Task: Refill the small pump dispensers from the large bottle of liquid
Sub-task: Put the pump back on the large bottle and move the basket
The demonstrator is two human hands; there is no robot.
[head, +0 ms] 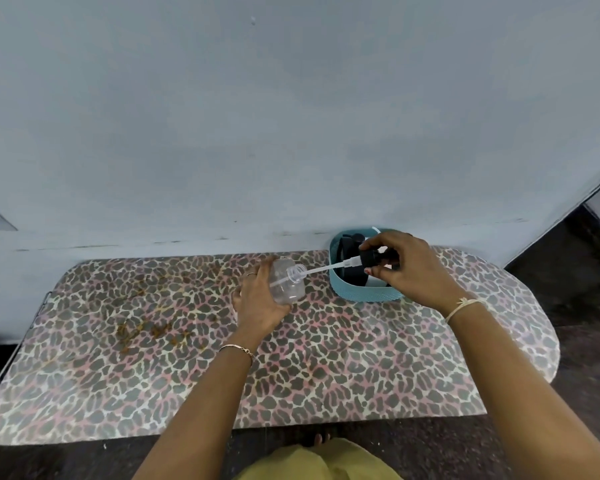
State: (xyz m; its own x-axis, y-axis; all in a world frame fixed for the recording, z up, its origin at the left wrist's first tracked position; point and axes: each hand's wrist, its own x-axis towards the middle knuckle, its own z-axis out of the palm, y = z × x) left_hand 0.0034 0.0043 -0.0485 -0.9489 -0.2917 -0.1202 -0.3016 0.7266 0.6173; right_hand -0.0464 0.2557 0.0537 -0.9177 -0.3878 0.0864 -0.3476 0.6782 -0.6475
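**Grey-blue wall, spotted board: a pump tube lying across into a clear dispenser**

A long board (153, 358) with rounded corners, covered in leopard-print cloth of grey, pink and cream, is standing against a pale grey-blue wall (291, 116). Orange-brown stains (153, 329) are showing on its left half. Dark floor (586, 271) is lying to the right and along the near edge. At the far edge, touching the wall, a teal basket (357, 296) is holding black and white items that are too hidden to name.

The left hand (257, 306) is curling round a small clear dispenser bottle (288, 287), holding it above the board's middle, just left of the basket. The bottle is tilting, its open neck pointing to the right and slightly away from the person. The right hand (413, 271) is hovering over the basket and pinching the black pump head (369, 257) between thumb and fingertips. From it a thin clear dip tube (323, 269) is running leftward and slightly downward, its long axis nearly level, through the neck, its far end sitting inside the bottle.

A thin bracelet (238, 348) is circling the left wrist and a pale thread (463, 306) the right.
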